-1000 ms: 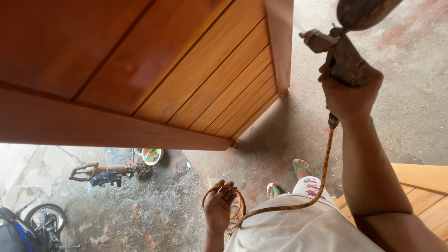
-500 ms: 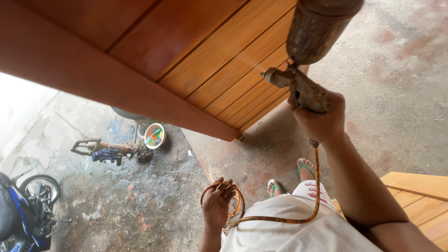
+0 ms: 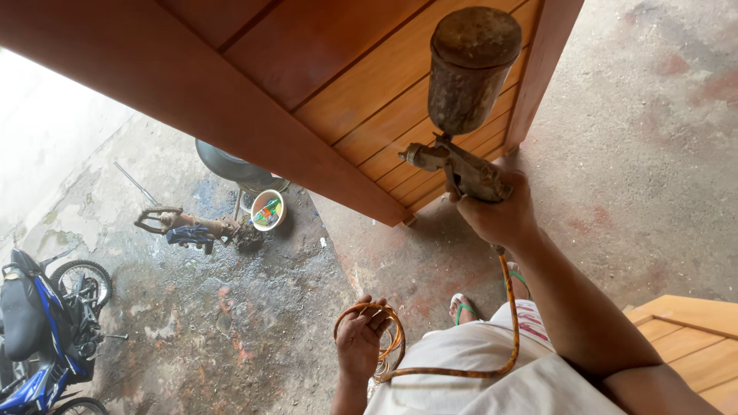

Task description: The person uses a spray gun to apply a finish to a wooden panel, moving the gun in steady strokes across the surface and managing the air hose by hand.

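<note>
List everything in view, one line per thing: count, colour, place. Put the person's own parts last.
spray gun: one, rusty metal with a cup on top, upper centre, held up to the door
hose: one, orange, from the gun's base down to a coil at lower centre
wooden door: one, orange-brown panelled, across the top
wooden panel: one, light orange, lower right corner
motorbike: one, blue and black, lower left
bucket: one, white, holding colourful items, on the floor left of centre
rusty tool: one, brown and blue, beside the bucket
concrete floor: grey, stained
sandalled feet: green straps, lower centre
left hand: holds the hose coil
right hand: grips the spray gun
</note>
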